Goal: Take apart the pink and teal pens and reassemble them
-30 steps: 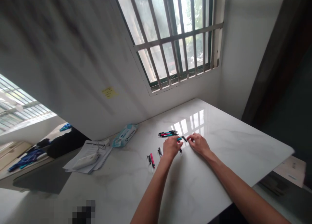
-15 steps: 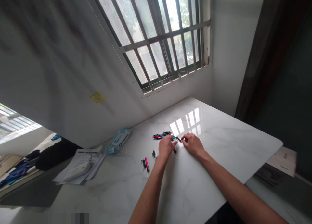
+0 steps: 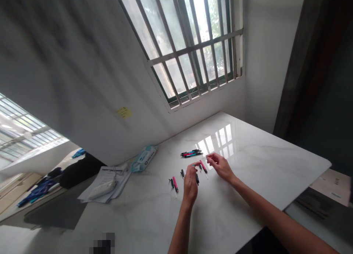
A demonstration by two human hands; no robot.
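Observation:
My left hand is curled, with a hint of teal between its fingers and a black pen part at its palm side; how much it holds is partly hidden. To its right, my right hand is raised slightly, thumb and fingertips pinched on something tiny and dark. Between the hands lie a red pen barrel and a thin white refill. Left of my left hand are another red pen barrel, a black pen piece with a clip and a second black clip piece.
Several whole pens are bundled beyond my left hand. A wet-wipes pack and loose papers lie along the wall side of the marble-patterned table. Boxes stand below its right edge.
My hands have moved apart. The black piece that was between them no longer shows there; a black part is now at my left palm. The view has shifted slightly.

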